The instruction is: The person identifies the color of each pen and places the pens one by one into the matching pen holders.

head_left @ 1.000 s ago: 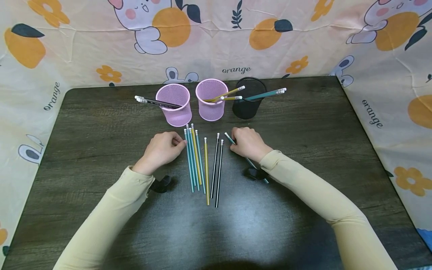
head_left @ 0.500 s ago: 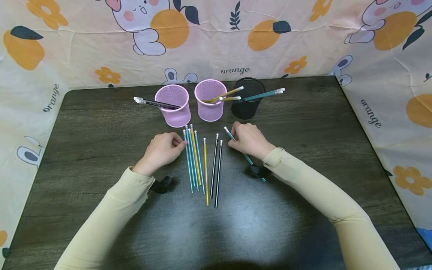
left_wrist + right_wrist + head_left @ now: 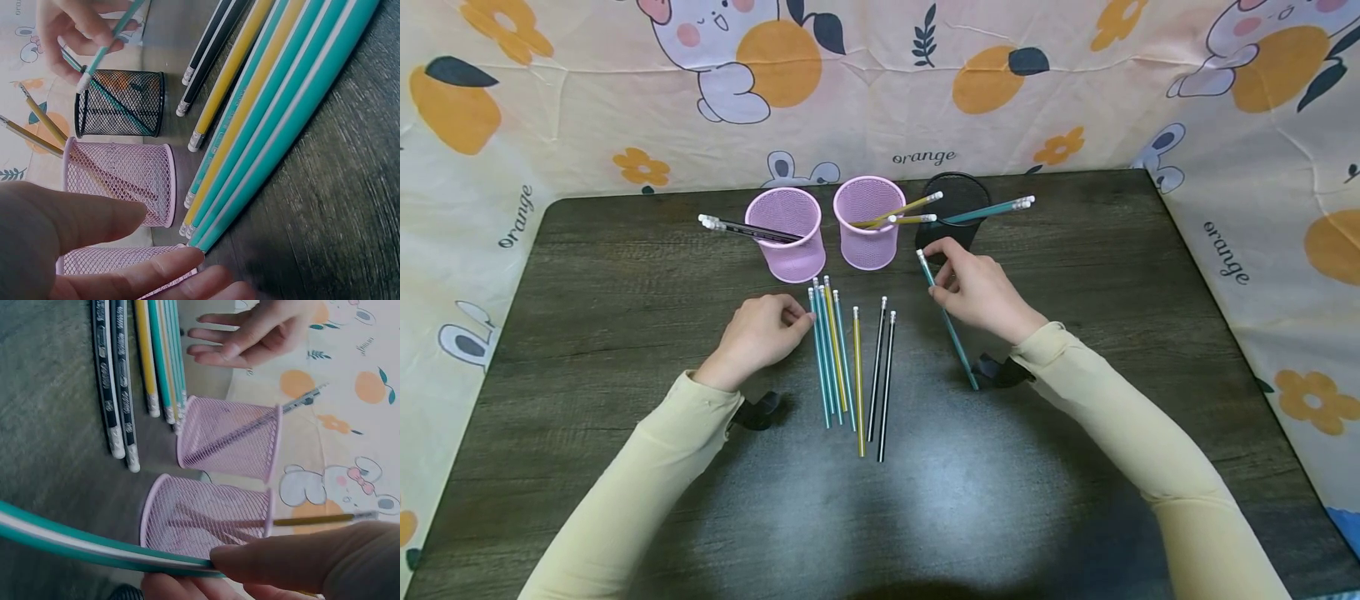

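Note:
Between thumb and fingers my right hand (image 3: 981, 287) pinches a teal pencil (image 3: 955, 335), just in front of the black mesh cup (image 3: 951, 233); its white eraser end points toward the cups. My left hand (image 3: 762, 335) rests beside a row of teal pencils (image 3: 818, 358) with a yellow pencil (image 3: 835, 350) among them. In the left wrist view its thumb and fingers are apart, holding nothing, with a fingertip near the closest teal pencil (image 3: 281, 144). To the right of the row lie another yellow pencil (image 3: 859, 383) and two black pencils (image 3: 887, 387).
A pink mesh cup (image 3: 797, 262) at the left holds black pencils (image 3: 737, 227). The middle pink cup (image 3: 868, 250) has yellow pencils (image 3: 917, 204) leaning out, and teal pencils (image 3: 992, 210) lean from the black cup. A patterned cloth (image 3: 880, 108) stands behind the dark table (image 3: 625, 275).
My right hand has lifted the teal pencil off the table and carried it up and to the right, toward the black cup. The left hand has stayed in place.

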A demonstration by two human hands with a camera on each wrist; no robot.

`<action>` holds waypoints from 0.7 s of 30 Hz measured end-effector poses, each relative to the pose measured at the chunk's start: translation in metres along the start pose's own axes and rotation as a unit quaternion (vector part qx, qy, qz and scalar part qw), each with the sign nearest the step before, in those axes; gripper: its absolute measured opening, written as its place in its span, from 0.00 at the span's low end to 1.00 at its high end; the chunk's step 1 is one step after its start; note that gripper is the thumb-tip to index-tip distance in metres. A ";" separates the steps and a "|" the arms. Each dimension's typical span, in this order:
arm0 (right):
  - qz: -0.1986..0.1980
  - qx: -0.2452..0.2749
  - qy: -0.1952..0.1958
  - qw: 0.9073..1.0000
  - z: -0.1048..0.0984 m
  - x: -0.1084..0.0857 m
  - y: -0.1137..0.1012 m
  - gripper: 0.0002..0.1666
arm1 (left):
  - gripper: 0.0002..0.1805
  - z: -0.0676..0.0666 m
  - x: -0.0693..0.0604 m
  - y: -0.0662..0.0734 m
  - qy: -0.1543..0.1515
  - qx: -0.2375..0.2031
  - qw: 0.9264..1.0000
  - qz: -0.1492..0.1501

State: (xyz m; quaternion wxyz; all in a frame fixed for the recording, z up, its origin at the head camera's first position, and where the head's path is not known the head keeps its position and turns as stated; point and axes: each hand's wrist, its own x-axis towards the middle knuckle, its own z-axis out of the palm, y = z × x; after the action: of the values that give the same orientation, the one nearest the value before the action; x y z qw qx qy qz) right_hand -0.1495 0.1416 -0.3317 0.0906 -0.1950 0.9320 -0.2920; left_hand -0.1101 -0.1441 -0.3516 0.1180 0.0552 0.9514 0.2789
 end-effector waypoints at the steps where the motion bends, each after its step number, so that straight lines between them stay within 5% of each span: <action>1: -0.002 0.002 0.008 1.000 -0.002 -0.001 0.000 0.27 | 0.15 0.000 0.000 0.000 0.000 0.000 1.000 0.001; 21: 0.007 0.051 0.121 0.991 -0.022 -0.008 0.003 0.27 | 0.15 0.001 -0.001 0.002 -0.002 0.003 1.000 0.003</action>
State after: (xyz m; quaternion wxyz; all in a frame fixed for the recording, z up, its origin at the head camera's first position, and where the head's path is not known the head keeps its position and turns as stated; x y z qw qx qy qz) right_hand -0.1490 0.1581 -0.3151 -0.0114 -0.1463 0.9214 -0.3599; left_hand -0.1091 -0.1423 -0.3508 0.1190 0.0595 0.9518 0.2762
